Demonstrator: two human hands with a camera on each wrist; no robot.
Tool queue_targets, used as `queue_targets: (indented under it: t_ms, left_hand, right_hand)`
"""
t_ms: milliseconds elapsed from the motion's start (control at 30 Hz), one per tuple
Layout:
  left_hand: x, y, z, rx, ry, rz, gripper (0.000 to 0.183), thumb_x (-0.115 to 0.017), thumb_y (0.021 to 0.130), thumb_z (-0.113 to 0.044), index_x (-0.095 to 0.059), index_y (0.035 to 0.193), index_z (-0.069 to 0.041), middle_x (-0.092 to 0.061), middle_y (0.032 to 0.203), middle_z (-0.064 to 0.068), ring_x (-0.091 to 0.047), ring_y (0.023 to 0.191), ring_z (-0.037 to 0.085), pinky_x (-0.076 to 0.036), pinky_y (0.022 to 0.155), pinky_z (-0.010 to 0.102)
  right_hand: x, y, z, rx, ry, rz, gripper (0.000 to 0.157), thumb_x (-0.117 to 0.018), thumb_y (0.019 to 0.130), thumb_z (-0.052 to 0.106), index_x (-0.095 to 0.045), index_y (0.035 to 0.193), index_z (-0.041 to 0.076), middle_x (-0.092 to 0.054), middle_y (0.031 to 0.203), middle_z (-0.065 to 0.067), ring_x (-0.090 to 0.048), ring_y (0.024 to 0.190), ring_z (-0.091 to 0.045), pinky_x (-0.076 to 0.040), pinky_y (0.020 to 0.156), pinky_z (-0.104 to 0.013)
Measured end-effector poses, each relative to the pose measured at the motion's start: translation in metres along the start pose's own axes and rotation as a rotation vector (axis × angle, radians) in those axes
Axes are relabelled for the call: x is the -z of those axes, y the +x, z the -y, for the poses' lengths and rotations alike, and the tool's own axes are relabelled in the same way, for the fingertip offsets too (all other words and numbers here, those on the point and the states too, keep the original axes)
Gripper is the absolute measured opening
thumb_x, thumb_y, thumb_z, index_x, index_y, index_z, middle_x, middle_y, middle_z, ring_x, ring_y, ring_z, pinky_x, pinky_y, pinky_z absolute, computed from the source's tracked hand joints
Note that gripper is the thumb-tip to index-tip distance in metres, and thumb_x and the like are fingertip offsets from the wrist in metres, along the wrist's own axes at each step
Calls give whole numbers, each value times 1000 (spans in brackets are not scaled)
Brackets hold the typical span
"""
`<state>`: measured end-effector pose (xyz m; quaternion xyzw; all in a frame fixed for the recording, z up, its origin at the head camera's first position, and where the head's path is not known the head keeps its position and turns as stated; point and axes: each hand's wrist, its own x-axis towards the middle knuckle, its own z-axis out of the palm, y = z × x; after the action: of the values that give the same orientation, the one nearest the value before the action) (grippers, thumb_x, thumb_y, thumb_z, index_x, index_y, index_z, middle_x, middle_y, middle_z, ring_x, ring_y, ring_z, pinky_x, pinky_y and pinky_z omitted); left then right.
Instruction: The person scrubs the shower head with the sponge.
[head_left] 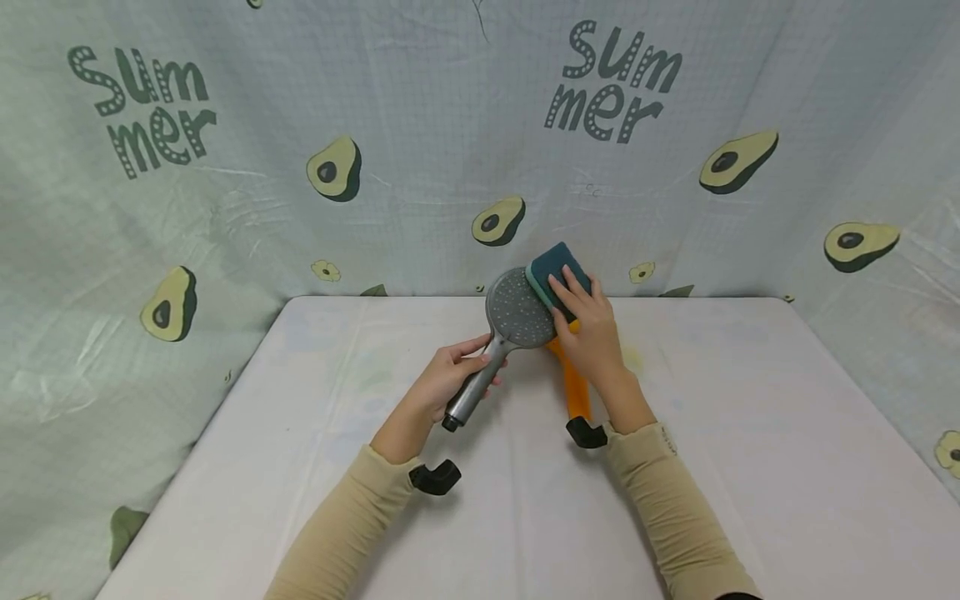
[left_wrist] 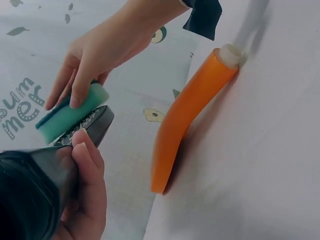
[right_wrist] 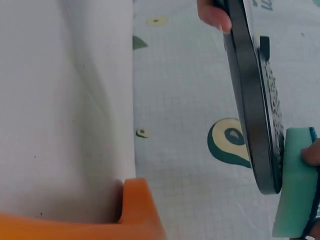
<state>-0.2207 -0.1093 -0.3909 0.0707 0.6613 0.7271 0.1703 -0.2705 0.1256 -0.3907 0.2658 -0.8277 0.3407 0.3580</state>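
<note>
My left hand point(head_left: 450, 375) grips a grey shower head point(head_left: 517, 312) by its handle, with the speckled nozzle face towards the head camera. In my right hand point(head_left: 592, 333) is a sponge point(head_left: 553, 271) with a dark teal scouring side and a light green foam side. The foam point(right_wrist: 297, 180) touches the nozzle face near its edge, and the right fingers lie over the dark side. Both things are held above the table. Under the right hand an orange object point(left_wrist: 175, 125) with a curved handle and a pale round end lies on the table, partly hidden in the head view.
A white-covered table point(head_left: 360, 500) spreads beneath both arms. Behind it hangs a pale curtain point(head_left: 420, 100) printed with avocados and lettering, meeting the table's back edge. Black pieces point(head_left: 435, 477) stick out at both wrists.
</note>
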Motion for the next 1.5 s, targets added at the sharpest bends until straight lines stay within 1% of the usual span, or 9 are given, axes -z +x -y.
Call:
queue_targets:
  t_ms: [100,367,467,667,967,1100,1300,1367,1500]
  left_hand:
    - [1,0,-1,-11,-17,-8,52,-48,108,-6,-33,158,0,-63,130,29,-70,77,9,-56,64,23]
    - [2,1,-2,-7,-67,-70,51,-45,109,-6,-33,158,-1,-59,134,33,-69,77,8,-55,62,22]
    - [2,2,-3,-7,-78,-81,51,-46,109,-6,-33,158,-1,-61,132,31,-70,77,8,-55,62,22]
    - [3,5,-4,-6,-131,-96,51,-47,109,-6,-34,158,-1,-64,129,28,-70,77,11,-56,62,24]
    - [6,10,-7,-13,-167,-124,51,-45,109,-7,-32,159,-2,-67,125,22,-70,77,9,-57,62,24]
    - [6,11,-9,-17,-175,-123,51,-46,109,-7,-33,159,-2,-68,122,20,-70,77,9,-57,63,24]
    - [2,10,-12,-15,-196,-131,51,-46,109,-5,-34,159,-2,-69,118,19,-70,76,10,-57,61,24]
    - [0,10,-13,-18,-200,-134,51,-46,109,-5,-34,158,-3,-69,119,19,-70,76,10,-56,61,24]
    - [0,11,-15,-25,-194,-141,51,-46,109,-6,-34,159,-3,-66,125,24,-70,76,10,-56,60,23]
  right_hand:
    - [-1,-1,-2,9,18,10,44,-68,94,-3,-62,138,-3,-50,148,-25,-38,138,-55,-30,111,-69]
    - [-16,-2,2,199,2,72,42,-72,90,-5,-67,132,-2,-54,143,-27,-39,135,-60,-32,111,-68]
    - [-16,-2,0,179,-2,90,44,-73,90,-6,-67,133,-1,-53,144,-26,-38,136,-59,-32,111,-68]
    - [-9,-2,-4,87,-12,44,45,-73,89,-7,-67,134,0,-52,146,-25,-39,137,-58,-32,110,-68]
    - [-18,-3,8,229,4,84,41,-76,86,-5,-71,127,-1,-59,138,-26,-46,128,-61,-37,108,-67]
    - [-12,-3,8,152,15,114,44,-75,88,-5,-69,131,1,-55,144,-23,-41,135,-58,-33,111,-65]
    - [0,-1,0,39,-19,48,44,-72,90,-6,-67,133,0,-51,147,-24,-39,137,-56,-33,108,-69]
    - [-2,-2,0,61,-19,41,43,-72,89,-8,-68,132,-1,-53,145,-25,-40,135,-59,-34,107,-70]
    - [-6,-2,2,190,22,65,42,-75,84,-9,-72,126,-1,-57,140,-26,-43,130,-62,-37,105,-69]
